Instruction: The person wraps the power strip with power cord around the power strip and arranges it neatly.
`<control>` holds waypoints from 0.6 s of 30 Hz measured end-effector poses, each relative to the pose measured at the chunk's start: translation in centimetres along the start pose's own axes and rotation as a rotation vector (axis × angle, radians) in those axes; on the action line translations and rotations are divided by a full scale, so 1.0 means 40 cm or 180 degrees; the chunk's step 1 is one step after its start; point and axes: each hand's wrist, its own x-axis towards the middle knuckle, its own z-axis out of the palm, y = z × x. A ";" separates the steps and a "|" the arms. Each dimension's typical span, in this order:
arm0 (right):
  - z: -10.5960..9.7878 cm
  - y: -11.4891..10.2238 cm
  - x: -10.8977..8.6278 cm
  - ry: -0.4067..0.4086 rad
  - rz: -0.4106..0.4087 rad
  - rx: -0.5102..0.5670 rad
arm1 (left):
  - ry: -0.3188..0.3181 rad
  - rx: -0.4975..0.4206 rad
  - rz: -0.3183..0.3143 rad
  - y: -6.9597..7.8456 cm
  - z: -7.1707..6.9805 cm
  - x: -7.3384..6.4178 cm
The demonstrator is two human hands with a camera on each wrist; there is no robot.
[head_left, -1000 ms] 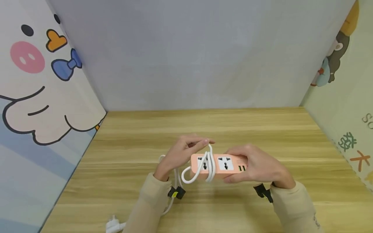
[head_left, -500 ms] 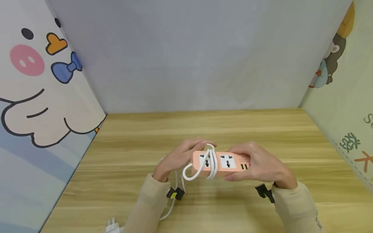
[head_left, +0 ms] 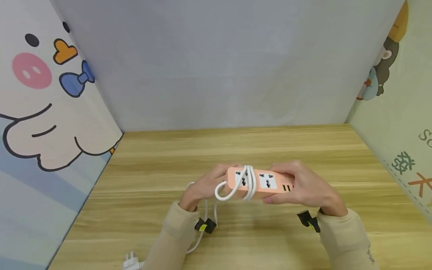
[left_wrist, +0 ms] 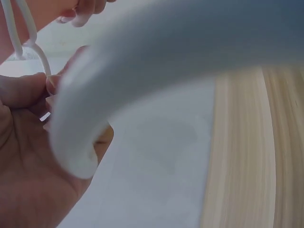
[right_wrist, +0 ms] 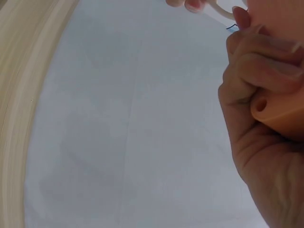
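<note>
A salmon-pink power strip (head_left: 268, 181) is held tilted above the table, its sockets and USB ports facing up. My right hand (head_left: 308, 186) grips its right end, thumb along the near side. White power cord (head_left: 251, 183) wraps round the strip's left part in several turns, with a loop sticking out at the left end. Behind that end is my left hand (head_left: 206, 184), its fingertips partly hidden in the head view. The left wrist view shows the thumb and fingers of that hand (left_wrist: 38, 147) pinching the cord. A blurred stretch of cord (left_wrist: 142, 61) crosses close to that camera.
A white plug (head_left: 131, 261) lies on the wooden table (head_left: 162, 157) at the lower left, partly cut off by the frame. Cord hangs down by my left wrist. A pale wall (head_left: 216, 67) stands behind, with cartoon-printed panels on both sides.
The strip and both hands have shifted slightly right and away from me. The strand my left hand held up over the far edge now passes down behind the strip, with that hand's fingers lower behind it.
</note>
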 end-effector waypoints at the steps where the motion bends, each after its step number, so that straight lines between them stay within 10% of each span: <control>1: -0.001 0.000 0.000 0.0011 -0.0010 0.0016 | -0.0028 -0.0039 0.0057 -0.002 0.002 0.002; 7: -0.005 -0.002 0.001 0.0141 0.0082 0.0140 | -0.0035 -0.0009 0.0237 0.001 0.015 0.011; 18: -0.043 0.002 -0.009 0.0967 0.0765 -0.0126 | 0.0286 0.1448 -0.0509 0.054 0.081 0.033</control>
